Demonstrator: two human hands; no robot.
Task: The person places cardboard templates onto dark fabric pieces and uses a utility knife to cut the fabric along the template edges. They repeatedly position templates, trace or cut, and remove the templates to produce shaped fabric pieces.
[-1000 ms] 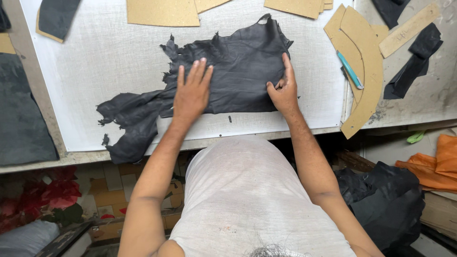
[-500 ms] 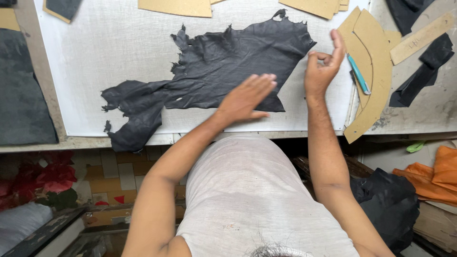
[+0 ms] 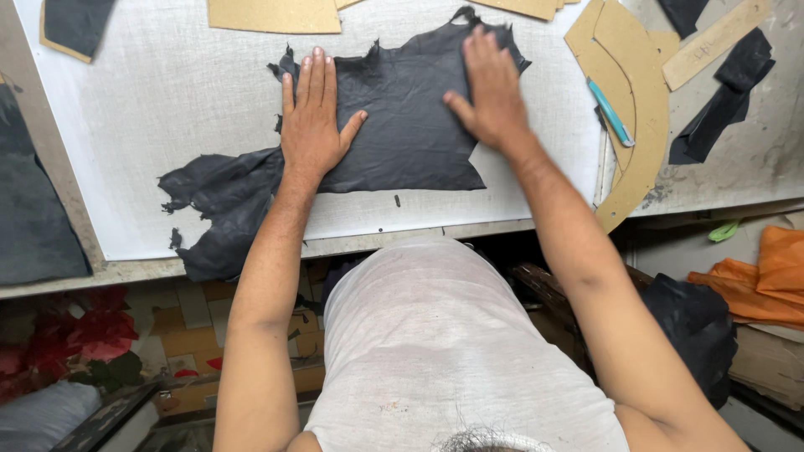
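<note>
The worktop (image 3: 167, 92) was covered by a pale, woven-looking cutting sheet, its near edge running across the frame above the person's white-shirted torso. A piece of black leather (image 3: 410, 125) with ragged edges lay flat near the middle of the sheet, a crumpled tail of it trailing left and down to the worktop's front edge. The left hand (image 3: 311, 121) lay palm-down on the leather's left part, fingers spread and pointing away from the body. The right hand (image 3: 494, 92) pressed flat on the upper right part, fingers apart; neither hand gripped anything, both simply lay open on the hide. Whether the leather was one sheet or two overlapping could not be told. Tan cardboard patterns (image 3: 624, 100) lay just right of the sheet, curved, with a teal-handled tool (image 3: 610, 113) resting on them; its tip was hard to make out. More cardboard (image 3: 276, 15) was cut off by the top edge. Black leather scraps (image 3: 720, 92) lay on the bare grey surface at far right, another dark piece (image 3: 75, 25) at top left, partly out of frame. A dark slab (image 3: 33, 218) sat at the left edge, cropped. Below the worktop, orange fabric (image 3: 766, 276), a black bundle (image 3: 695, 326) and red flowers (image 3: 92, 335) showed, dim and partly hidden.
</note>
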